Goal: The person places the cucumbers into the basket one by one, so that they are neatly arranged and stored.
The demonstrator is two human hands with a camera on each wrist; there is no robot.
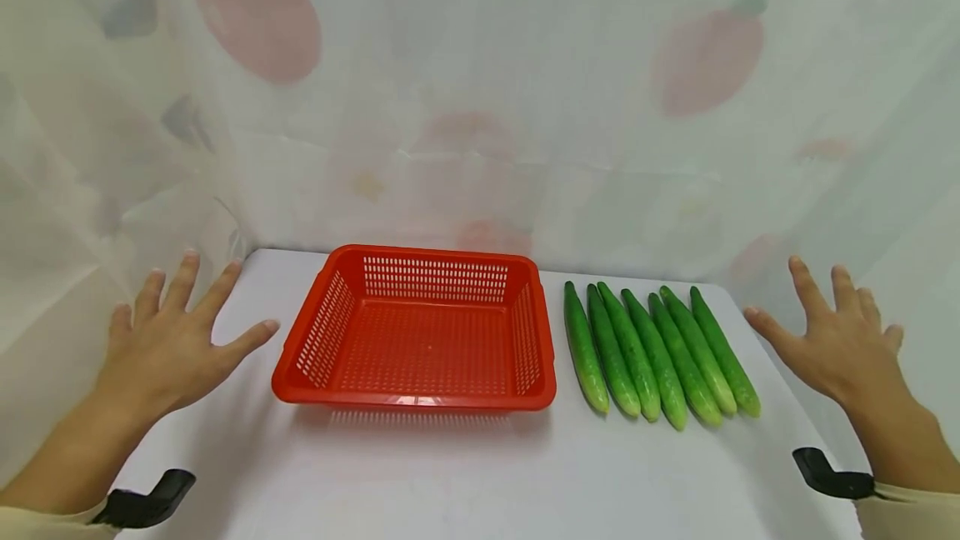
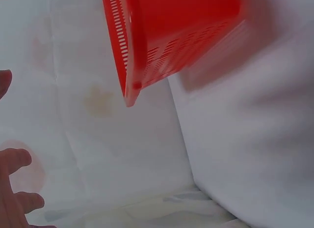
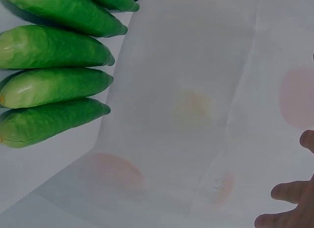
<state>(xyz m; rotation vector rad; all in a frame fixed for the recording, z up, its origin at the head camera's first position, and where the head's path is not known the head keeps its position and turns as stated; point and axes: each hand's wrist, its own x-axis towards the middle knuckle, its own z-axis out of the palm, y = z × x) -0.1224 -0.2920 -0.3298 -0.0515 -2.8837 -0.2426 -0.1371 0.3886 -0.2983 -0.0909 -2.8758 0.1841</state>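
Note:
My left hand (image 1: pixel 168 348) is raised to the left of a red plastic basket (image 1: pixel 412 400), fingers spread and holding nothing. The basket has slotted walls and nothing inside it; its side and rim (image 2: pixel 140 51) show at the top of the left wrist view. To the right of the basket, several green cucumbers (image 1: pixel 633 348) lie side by side in a row on the white table. My right hand (image 1: pixel 843 344) is held up beyond the row's right end, fingers spread, touching nothing. In the right wrist view the cucumbers (image 3: pixel 54 122) lie at upper left, apart from the fingertips (image 3: pixel 289 192).
The white table (image 1: pixel 480 482) runs back to a pale curtain (image 1: pixel 570 107) printed with faded fruit shapes, which also hangs on both sides. A black strap (image 1: pixel 150 498) circles the left wrist, and another black strap (image 1: pixel 832 477) the right.

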